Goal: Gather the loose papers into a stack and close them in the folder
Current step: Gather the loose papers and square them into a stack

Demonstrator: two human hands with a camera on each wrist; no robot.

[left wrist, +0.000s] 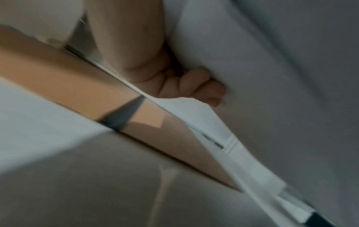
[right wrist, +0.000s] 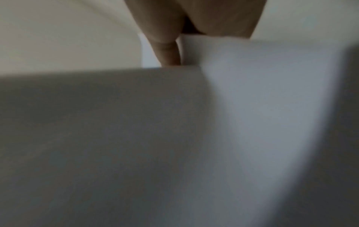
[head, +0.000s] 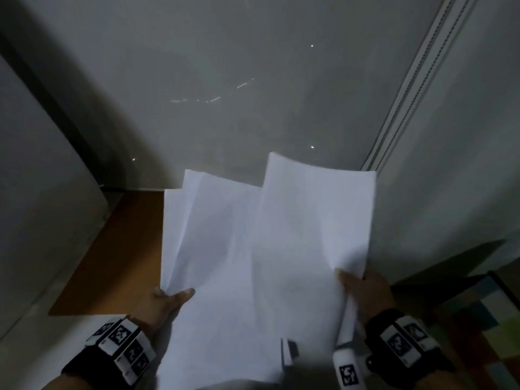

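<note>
Several loose white papers (head: 253, 249) are held up in the air in front of me, fanned unevenly. My left hand (head: 166, 299) grips their lower left edge, thumb on top. The left wrist view shows its fingers (left wrist: 198, 86) curled under the sheets (left wrist: 252, 76). My right hand (head: 357, 285) pinches the lower right side of the papers, thumb on the front sheet. The right wrist view shows its fingers (right wrist: 170, 52) against a white sheet (right wrist: 262, 99). An orange-brown folder (head: 118, 249) lies flat below on the left, partly hidden by the papers; it also appears as an orange-brown folder (left wrist: 77, 89) in the left wrist view.
A grey wall (head: 253, 80) rises ahead, with a pale vertical strip (head: 408, 88) at the right. A white surface (head: 42, 347) lies at the lower left. A checked multicoloured mat (head: 484, 327) sits at the lower right.
</note>
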